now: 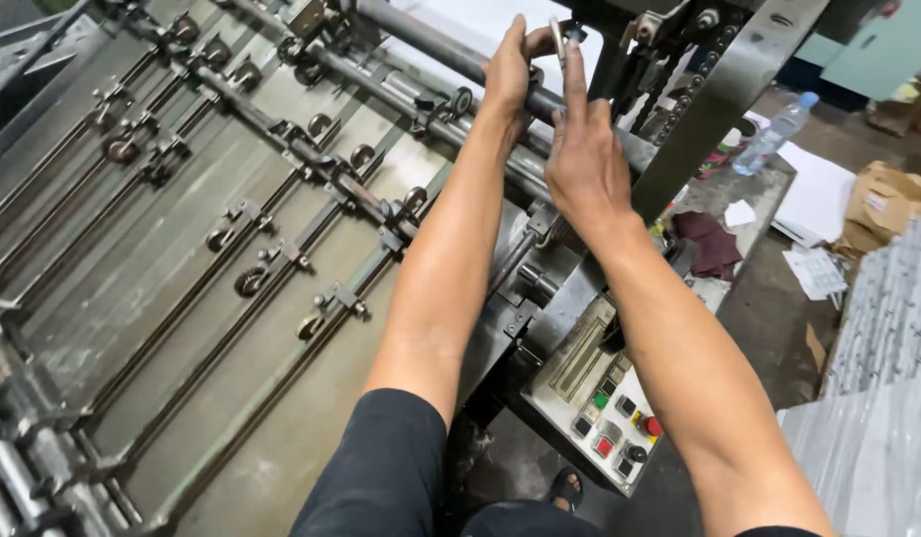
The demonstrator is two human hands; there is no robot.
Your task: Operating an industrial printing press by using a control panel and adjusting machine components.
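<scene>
My left hand [507, 78] reaches over a steel shaft [431, 50] at the far side of a large metal machine. Its thumb and fingers pinch a small thin metal part [558, 38] by the machine's dark side frame [719, 89]. My right hand [583, 159] is just beside it, with the index finger stretched up and touching the same part. The other right fingers are loosely bent and hold nothing. Both forearms stretch forward across the machine's edge.
The grey feed table [152, 288] with guide rails and small rollers [250, 281] fills the left. A control panel [610, 418] with coloured buttons sits below my arms. A plastic bottle [776, 132], dark cloth [709, 244], cardboard box [883, 204] and stacked sheets [878, 398] lie right.
</scene>
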